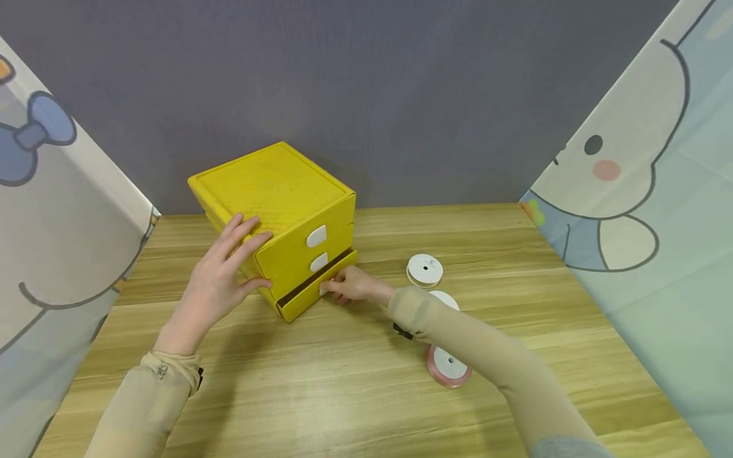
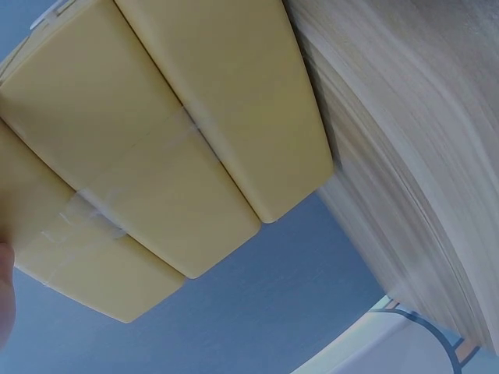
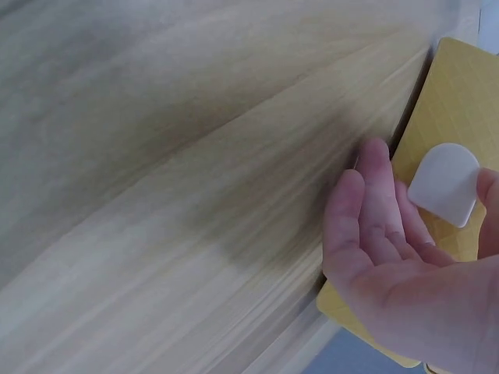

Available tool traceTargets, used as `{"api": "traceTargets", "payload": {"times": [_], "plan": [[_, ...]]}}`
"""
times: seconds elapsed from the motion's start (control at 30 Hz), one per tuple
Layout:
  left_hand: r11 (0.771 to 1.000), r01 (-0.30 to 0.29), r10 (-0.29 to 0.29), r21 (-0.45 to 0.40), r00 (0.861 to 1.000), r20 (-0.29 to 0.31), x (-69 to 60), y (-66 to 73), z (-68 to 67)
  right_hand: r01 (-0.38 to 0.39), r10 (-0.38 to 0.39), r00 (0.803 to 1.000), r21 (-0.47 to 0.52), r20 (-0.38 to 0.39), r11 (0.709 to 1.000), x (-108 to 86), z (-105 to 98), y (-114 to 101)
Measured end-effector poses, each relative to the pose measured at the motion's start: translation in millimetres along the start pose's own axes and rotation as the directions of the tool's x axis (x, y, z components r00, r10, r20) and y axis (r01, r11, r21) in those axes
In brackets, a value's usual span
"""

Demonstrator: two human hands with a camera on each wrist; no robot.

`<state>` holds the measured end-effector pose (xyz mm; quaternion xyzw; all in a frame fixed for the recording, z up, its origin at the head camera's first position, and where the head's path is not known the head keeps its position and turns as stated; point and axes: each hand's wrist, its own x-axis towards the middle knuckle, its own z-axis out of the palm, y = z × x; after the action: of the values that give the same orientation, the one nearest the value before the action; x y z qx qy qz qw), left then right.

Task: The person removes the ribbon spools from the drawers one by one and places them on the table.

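A yellow box of drawers (image 1: pixel 275 184) stands on the wooden table, its lowest drawer (image 1: pixel 300 304) pulled out a little. My left hand (image 1: pixel 214 280) rests with spread fingers on the top edge and near side of the box; the left wrist view shows the stacked yellow side panels (image 2: pixel 140 148). At the lowest drawer, my right hand (image 1: pixel 354 284) pinches the white tab handle (image 3: pixel 444 185), thumb on one side and fingers on the other. Two more white tab handles, an upper one (image 1: pixel 317 236) and a middle one (image 1: pixel 319 261), mark drawers that are closed.
Right of the box lies a white ribbon spool (image 1: pixel 425 270). A second white spool (image 1: pixel 446 299) is partly covered by my right forearm, and a pink ribbon spool (image 1: pixel 450 367) lies nearer. A grey wall (image 1: pixel 401 114) rises behind, with cartoon-printed cloths at both sides.
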<state>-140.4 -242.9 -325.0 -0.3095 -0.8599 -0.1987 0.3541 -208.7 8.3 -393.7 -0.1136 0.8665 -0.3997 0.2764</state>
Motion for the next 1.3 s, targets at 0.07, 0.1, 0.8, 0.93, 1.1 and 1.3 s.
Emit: {"api": "traceTargets", "payload": {"times": [0.07, 0.1, 0.8, 0.93, 1.1, 1.3], "plan": [[1.0, -0.002, 0.002, -0.001, 1.0, -0.001, 0.3, 0.2, -0.1, -0.002, 0.002, 1.0, 0.006, 0.0, 1.0, 1.2, -0.6, -0.2], [1.0, -0.002, 0.002, -0.002, 1.0, -0.001, 0.5, 0.3, -0.1, -0.003, 0.003, 1.0, 0.005, 0.0, 1.0, 1.7, -1.1, -0.4], [1.0, -0.001, 0.001, -0.008, 1.0, -0.013, -2.2, 2.5, -1.4, 0.014, -0.013, 1.0, 0.021, -0.025, 1.0, 7.2, 6.2, -6.9], [1.0, 0.002, -0.002, -0.01, 1.0, -0.016, -3.5, 2.7, -1.7, 0.018, -0.017, 0.999, 0.023, -0.037, 1.0, 8.2, 8.5, -7.2], [1.0, 0.0, 0.0, -0.008, 1.0, -0.017, -4.6, 1.4, -1.2, 0.017, -0.017, 0.999, 0.012, -0.046, 1.0, 9.7, 9.5, -7.3], [1.0, 0.007, -0.007, -0.003, 1.0, -0.015, -3.3, -1.1, -0.7, 0.009, -0.009, 0.999, 0.021, -0.039, 1.0, 12.6, 9.1, -7.0]]}}
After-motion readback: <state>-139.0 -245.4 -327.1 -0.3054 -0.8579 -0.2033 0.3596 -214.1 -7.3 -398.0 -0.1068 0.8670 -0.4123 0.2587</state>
